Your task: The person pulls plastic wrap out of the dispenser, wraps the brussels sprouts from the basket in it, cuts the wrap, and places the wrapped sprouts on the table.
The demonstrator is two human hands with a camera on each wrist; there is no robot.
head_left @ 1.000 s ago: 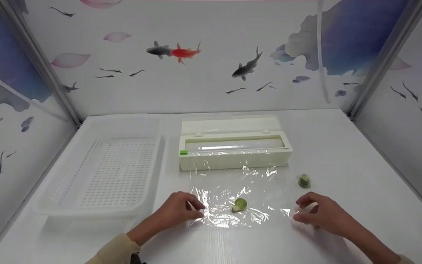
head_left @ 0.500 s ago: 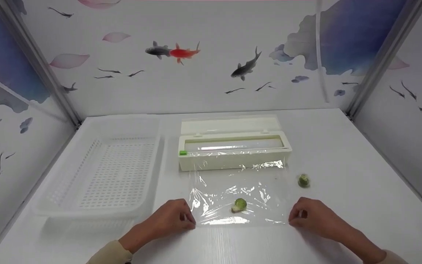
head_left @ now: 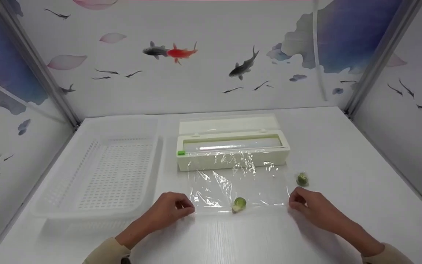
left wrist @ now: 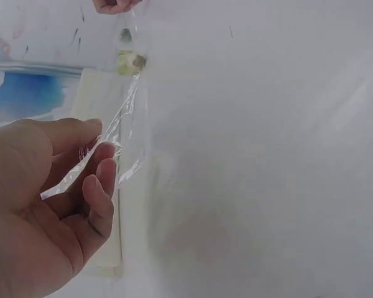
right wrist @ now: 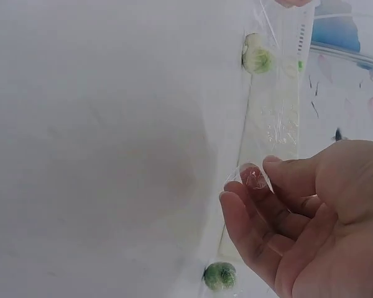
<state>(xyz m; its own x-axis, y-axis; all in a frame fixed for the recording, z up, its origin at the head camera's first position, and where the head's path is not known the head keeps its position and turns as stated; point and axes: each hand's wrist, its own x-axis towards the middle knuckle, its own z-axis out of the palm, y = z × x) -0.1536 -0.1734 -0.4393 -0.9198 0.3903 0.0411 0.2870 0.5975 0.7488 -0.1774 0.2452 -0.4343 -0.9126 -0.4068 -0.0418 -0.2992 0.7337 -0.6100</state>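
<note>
A sheet of clear cling film [head_left: 211,187] stretches toward me from a cream dispenser box [head_left: 233,159] with its lid up. My left hand [head_left: 172,207] pinches the sheet's near left corner between thumb and fingertips, and my right hand [head_left: 311,205] pinches the near right corner. Midway between the hands, a green Brussels sprout [head_left: 239,204] with a pale stem end overlaps the film's near edge. Beyond my right hand lies a second sprout [head_left: 302,179] with a shiny film round it. In the right wrist view the gathered film [right wrist: 256,179] shows at the fingertips.
A white perforated plastic basket [head_left: 148,183] stands at the left of the white table [head_left: 218,242]. A green slider [head_left: 181,153] sits at the left end of the box's front edge. Printed panels [head_left: 211,84] wall in the back and both sides.
Both hands came from loosely parted fingers to a pinch at the film's near corners. Then they moved slightly away from me, bringing the near edge back to the sprout, which stayed in place.
</note>
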